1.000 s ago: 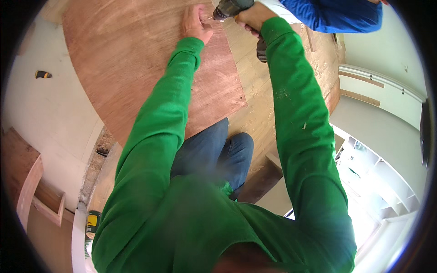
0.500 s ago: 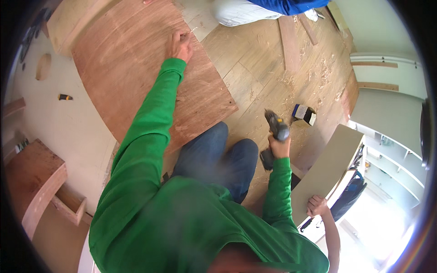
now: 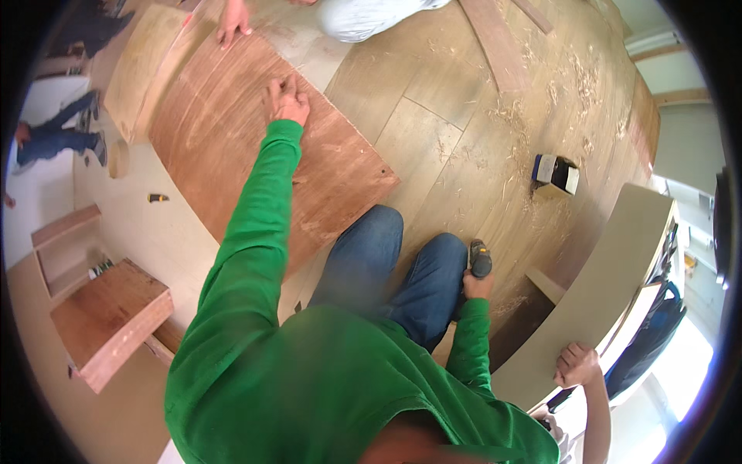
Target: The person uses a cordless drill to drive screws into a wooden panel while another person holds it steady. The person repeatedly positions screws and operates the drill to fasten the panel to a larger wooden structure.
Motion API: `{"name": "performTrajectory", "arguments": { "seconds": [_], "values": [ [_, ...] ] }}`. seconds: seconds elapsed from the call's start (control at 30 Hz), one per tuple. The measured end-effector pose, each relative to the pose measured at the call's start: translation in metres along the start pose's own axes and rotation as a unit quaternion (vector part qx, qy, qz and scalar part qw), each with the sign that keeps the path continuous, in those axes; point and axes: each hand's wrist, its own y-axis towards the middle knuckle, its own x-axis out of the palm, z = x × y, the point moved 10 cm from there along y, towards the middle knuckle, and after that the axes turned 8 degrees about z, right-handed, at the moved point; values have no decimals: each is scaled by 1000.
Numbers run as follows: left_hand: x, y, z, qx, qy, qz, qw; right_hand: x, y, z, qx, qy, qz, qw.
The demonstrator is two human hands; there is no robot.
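A reddish-brown plywood sheet (image 3: 340, 166) lies in front of my knees, angled to the left. My left hand (image 3: 287, 100) rests on it, palm down, with the fingers apart and slightly bent. My right hand (image 3: 478, 285) is closed around the grip of a dark cordless drill (image 3: 481, 261) with yellow parts, beside my right knee. My knee and hand partly hide the drill's lower part. At the sheet's far left edge, another person's hand (image 3: 233, 25) touches the wood.
An open small cardboard box (image 3: 558, 178) stands on the tiled floor amid wood shavings. Wooden strips (image 3: 498, 46) lie farther off. Another person's hand (image 3: 576, 364) rests on a pale panel (image 3: 618, 255) at right. Wooden drawer-like boxes (image 3: 116, 309) and a small yellow-black tool (image 3: 158, 198) are at left.
My right hand has drawn the drill back beside my right knee. My left hand stays on the sheet. The other person's hand shows more fully at the far edge; the view has shifted.
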Motion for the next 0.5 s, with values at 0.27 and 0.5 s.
{"name": "performTrajectory", "arguments": {
  "seconds": [0.27, 0.5],
  "values": [
    [-7, 6, -22, -22, -145, -83, 986, -12, 38, 4, 142, 97, -64, 983],
    [-7, 11, -19, -20, -62, -145, 987, -11, 36, -17, 135, 103, -91, 981]
  ]
}}
